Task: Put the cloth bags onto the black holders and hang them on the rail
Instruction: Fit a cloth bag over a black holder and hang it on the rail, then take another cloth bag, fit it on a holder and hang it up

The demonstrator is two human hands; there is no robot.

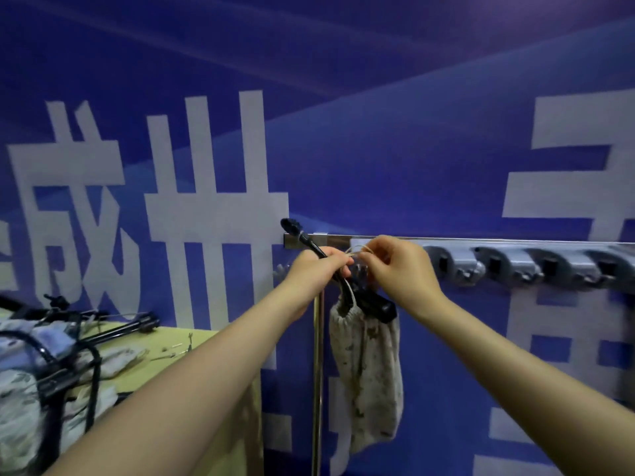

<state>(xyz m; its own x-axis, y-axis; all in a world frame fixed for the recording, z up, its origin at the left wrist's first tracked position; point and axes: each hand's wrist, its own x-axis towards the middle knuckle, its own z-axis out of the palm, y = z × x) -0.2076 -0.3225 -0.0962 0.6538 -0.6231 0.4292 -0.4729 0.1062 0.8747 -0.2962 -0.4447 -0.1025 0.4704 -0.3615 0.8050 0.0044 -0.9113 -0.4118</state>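
Against the blue wall, left hand (314,269) grips a holder (343,280) carrying one bag (367,372) while right hand (395,266) pinches its cord (357,249) by the rail (515,240); none hung, more bags (20,400) wait on the table (192,341).

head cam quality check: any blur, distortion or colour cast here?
Head view: a strong blue-violet cast from the banner wall; wide-angle bending bows the rail and stretches both forearms; soft focus overall, with smear at the lower left over the table clutter; the left hand, right hand and cloth bag read clearly enough.
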